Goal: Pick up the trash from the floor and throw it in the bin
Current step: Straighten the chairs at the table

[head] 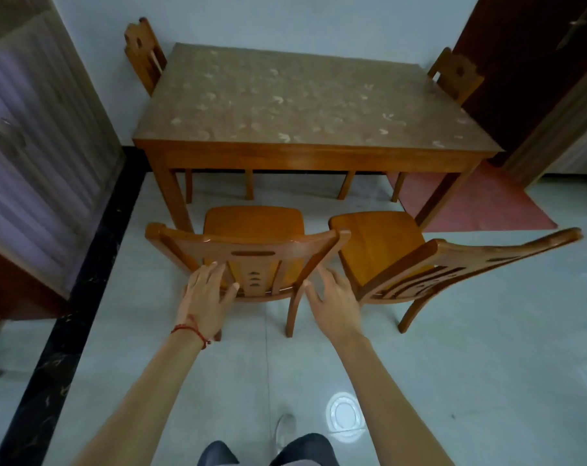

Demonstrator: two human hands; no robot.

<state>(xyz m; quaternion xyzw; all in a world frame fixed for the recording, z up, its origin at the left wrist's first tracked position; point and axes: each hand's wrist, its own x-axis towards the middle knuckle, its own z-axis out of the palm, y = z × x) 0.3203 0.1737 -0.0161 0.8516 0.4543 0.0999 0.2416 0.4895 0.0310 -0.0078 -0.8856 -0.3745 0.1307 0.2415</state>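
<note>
Wooden chair [248, 260] stands before the table [305, 153]; left hand [206, 297] and right hand [334, 302] spread relaxed fingers against its backrest.

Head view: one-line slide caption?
Both hands, left hand and right hand, open at the near chair by the table.

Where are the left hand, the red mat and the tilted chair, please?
left hand [207, 294], head view, on its back.
red mat [480, 203], head view, on its bare middle.
tilted chair [460, 264], head view, on its backrest.
</note>
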